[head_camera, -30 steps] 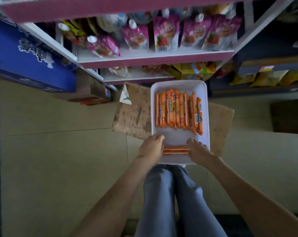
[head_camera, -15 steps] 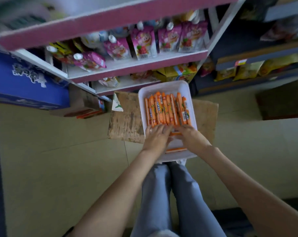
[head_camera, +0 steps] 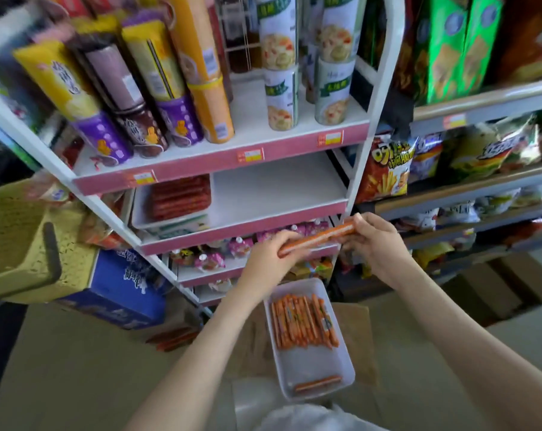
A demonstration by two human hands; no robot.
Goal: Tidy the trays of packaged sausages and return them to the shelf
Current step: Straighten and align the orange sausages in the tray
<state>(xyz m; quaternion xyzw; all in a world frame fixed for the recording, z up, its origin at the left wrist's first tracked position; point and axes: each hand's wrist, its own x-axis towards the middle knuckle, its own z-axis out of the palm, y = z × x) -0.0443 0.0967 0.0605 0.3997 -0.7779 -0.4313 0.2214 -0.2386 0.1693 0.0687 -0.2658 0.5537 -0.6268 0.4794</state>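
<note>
A white tray point(head_camera: 310, 367) lies on cardboard on the floor, with a row of orange packaged sausages point(head_camera: 303, 321) in its far half and a couple more at its near end. Above it, in front of the shelf, my left hand point(head_camera: 269, 256) and my right hand point(head_camera: 377, 244) each grip one end of a bundle of orange sausages point(head_camera: 321, 236). A second white tray with dark red sausages point(head_camera: 179, 197) stands on the left half of the middle shelf point(head_camera: 272, 194); the right half of that shelf is bare.
Tall snack tubes and cans fill the shelf above. Pink pouches point(head_camera: 238, 247) line the shelves below. A yellow basket point(head_camera: 24, 244) and a blue box point(head_camera: 120, 287) stand at the left. Snack bags crowd the right rack, with cardboard boxes point(head_camera: 493, 284) beneath.
Both hands left the tray on the floor and rose to shelf height with a bundle of sausages. My view tilted up from the floor to the shelves.
</note>
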